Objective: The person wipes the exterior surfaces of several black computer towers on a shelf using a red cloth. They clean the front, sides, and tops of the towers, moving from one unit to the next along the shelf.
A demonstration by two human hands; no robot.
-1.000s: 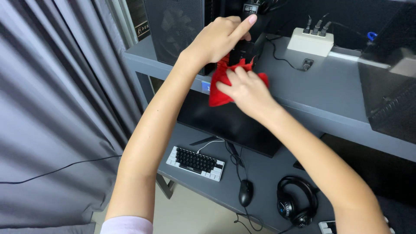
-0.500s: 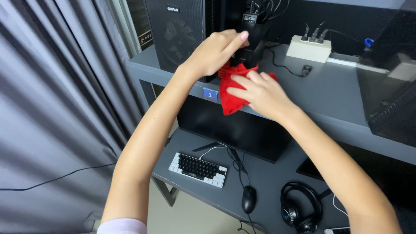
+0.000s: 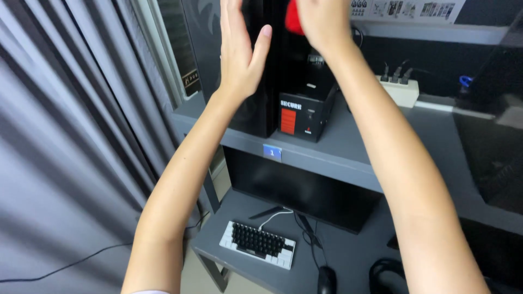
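My left hand (image 3: 239,51) is raised with flat, open fingers, its palm against the side of a tall black computer tower (image 3: 260,92) on the grey shelf (image 3: 348,152). My right hand (image 3: 321,22) is at the top edge of the view, closed on a red cloth (image 3: 294,16), of which only a small part shows. Below the right hand stands a small black box with a red front panel (image 3: 302,111).
A white power strip (image 3: 402,90) with plugs lies at the back of the shelf. Under the shelf sit a dark monitor (image 3: 305,190), a white keyboard with black keys (image 3: 257,244), a mouse (image 3: 326,280) and headphones (image 3: 384,272). Grey curtains (image 3: 71,147) hang at the left.
Both hands have risen from the small black box to the upper part of the tower. The left hand has opened flat and the red cloth has moved up with the right hand.
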